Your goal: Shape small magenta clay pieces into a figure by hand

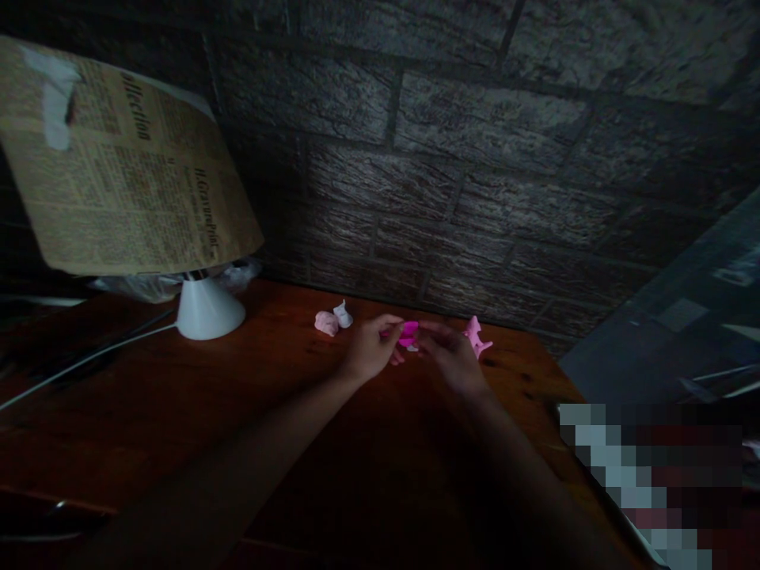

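Between both hands is a small bright magenta piece [409, 333], its exact kind too small and dim to tell. My left hand [373, 347] pinches its left side, thumb and fingers closed. The fingers of my right hand [450, 353] close on its right side. Just past my right hand a pale pink pointed figure [476, 338] stands on the wooden table [285, 396]. Left of my left hand lie a light pink lump [326, 322] and a small white piece [343, 314], side by side.
A lamp with a newspaper-print shade [142, 174] and white cone base [210, 309] stands at the left, its white cord [89, 359] running left. A dark brick wall [475, 150] rises behind the table. A grey panel [670, 293] is at the right.
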Tool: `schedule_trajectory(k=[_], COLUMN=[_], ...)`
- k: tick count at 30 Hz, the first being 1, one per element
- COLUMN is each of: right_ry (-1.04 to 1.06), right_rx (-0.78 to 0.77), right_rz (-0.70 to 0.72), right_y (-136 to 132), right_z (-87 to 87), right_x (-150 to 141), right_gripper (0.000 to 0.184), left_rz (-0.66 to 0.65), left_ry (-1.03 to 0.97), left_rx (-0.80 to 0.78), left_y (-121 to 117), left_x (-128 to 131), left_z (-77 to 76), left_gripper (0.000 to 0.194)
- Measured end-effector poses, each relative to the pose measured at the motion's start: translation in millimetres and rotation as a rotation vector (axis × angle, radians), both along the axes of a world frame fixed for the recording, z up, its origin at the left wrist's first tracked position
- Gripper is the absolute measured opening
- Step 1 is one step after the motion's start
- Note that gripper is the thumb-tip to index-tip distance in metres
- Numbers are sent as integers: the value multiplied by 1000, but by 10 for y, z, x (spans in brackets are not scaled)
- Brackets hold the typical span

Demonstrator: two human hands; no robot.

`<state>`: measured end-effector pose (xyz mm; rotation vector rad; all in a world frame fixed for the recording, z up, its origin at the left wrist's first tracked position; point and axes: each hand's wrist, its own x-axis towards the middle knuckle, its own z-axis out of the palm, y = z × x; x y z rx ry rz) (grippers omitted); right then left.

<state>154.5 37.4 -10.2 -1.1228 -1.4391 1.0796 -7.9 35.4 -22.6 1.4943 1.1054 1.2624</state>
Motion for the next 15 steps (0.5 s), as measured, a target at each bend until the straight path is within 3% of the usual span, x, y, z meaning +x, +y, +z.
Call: schedule_trajectory(k=[5,11,15], right_ry=[-28,-80,-105], right_rx=[41,88,92], right_rz=[-65,-77,-114], right_y=[10,-13,-22], right_z=[2,32,3], right_x=[32,19,-11], right_gripper=[35,34,34], left_rz=[7,122,115], left_ry=[80,176,140], left_rx=[107,274,278], left_y=[-4,-7,17], left_x=[-35,-36,-36], left_z=[3,30,19], left_gripper=[20,19,15])
